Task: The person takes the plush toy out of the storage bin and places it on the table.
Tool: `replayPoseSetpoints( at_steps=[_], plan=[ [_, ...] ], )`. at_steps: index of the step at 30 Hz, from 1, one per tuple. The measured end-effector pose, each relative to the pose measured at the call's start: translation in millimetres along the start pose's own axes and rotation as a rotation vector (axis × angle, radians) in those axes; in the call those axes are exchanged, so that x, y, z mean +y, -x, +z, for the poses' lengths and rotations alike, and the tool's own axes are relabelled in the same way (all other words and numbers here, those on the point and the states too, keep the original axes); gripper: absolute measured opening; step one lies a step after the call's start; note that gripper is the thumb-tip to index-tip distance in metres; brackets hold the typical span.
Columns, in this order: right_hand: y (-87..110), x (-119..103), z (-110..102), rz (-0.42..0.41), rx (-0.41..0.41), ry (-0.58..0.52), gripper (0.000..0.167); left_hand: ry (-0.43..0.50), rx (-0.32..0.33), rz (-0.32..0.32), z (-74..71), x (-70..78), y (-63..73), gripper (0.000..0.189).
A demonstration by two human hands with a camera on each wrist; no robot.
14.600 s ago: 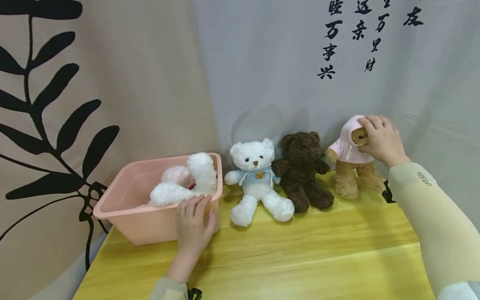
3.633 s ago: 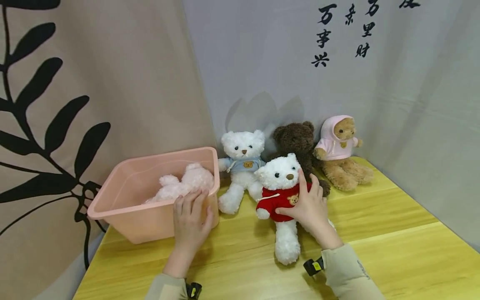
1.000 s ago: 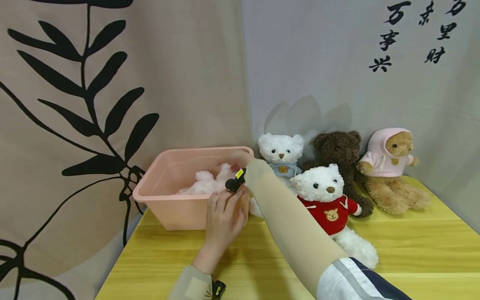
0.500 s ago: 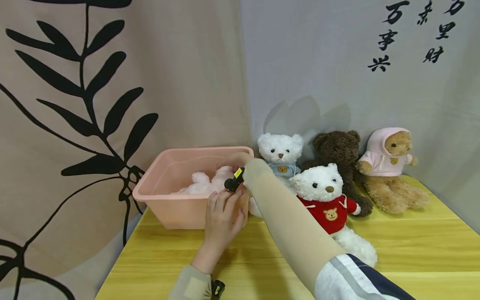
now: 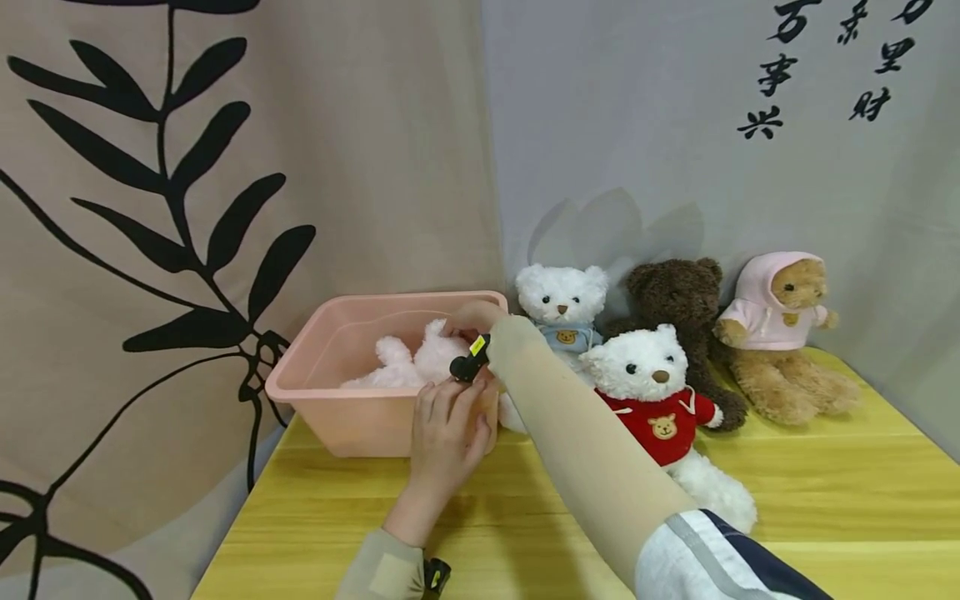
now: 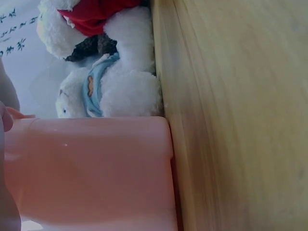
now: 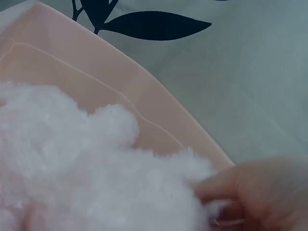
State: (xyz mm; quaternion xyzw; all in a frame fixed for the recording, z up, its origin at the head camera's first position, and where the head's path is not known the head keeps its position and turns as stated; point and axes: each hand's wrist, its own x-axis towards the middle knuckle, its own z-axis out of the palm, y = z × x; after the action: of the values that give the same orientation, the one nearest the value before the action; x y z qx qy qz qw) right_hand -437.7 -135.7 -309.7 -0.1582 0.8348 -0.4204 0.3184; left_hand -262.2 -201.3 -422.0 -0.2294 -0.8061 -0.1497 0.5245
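Observation:
Inside a pink plastic bin (image 5: 330,425) lies a pale pink fluffy plush toy (image 5: 408,365). My right hand (image 5: 480,317) reaches over the bin's right end and grips this toy. In the right wrist view, a thumb and fingers of the right hand (image 7: 264,195) press into the fluff (image 7: 106,178) from the side, and another fingertip shows at the lower left. My left hand (image 5: 444,437) holds the bin's front rim near its right corner, fingertips hooked over the edge. The right hand's wrist camera overlaps the left fingertips in the head view.
Right of the bin sit a white teddy bear (image 5: 561,296) in blue, a dark brown bear (image 5: 678,292) and a tan bear (image 5: 780,392) in a pink hoodie. A white bear (image 5: 637,367) in red sits before them, partly behind my right arm. A printed curtain (image 5: 397,167) hangs behind the table (image 5: 825,500).
My right hand has left the bear in red on the table and moved into the bin. The pale pink toy has risen and tilted slightly in the last half second. The head view has turned left.

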Motion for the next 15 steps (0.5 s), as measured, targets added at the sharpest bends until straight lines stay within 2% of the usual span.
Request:
replayPoseSetpoints(
  at_steps=[4, 6, 9, 13, 15],
  plan=[
    [5.5, -5.7, -5.6, -0.029, 0.002, -0.131, 0.017, 0.001, 0.032, 0.017, 1.2, -0.5, -0.7, 0.036],
    [10.6, -11.5, -9.3, -0.030, -0.021, -0.207, 0.027, 0.005, 0.043, 0.023, 1.3, -1.2, -1.0, 0.036],
    [21.1, -22.0, -14.8, -0.089, -0.027, -0.219, 0.043, 0.015, 0.049, 0.026, 1.1, -2.0, -1.1, 0.036],
    [33.9, -34.2, -18.1, -0.191, -0.006, -0.240, 0.038, 0.028, 0.052, 0.029, 1.3, -1.6, -1.1, 0.037],
    [36.3, -37.8, -18.1, -0.207, 0.002, -0.319, 0.036, 0.030, 0.054, 0.029, 1.9, -1.0, -0.9, 0.037]
  ],
)
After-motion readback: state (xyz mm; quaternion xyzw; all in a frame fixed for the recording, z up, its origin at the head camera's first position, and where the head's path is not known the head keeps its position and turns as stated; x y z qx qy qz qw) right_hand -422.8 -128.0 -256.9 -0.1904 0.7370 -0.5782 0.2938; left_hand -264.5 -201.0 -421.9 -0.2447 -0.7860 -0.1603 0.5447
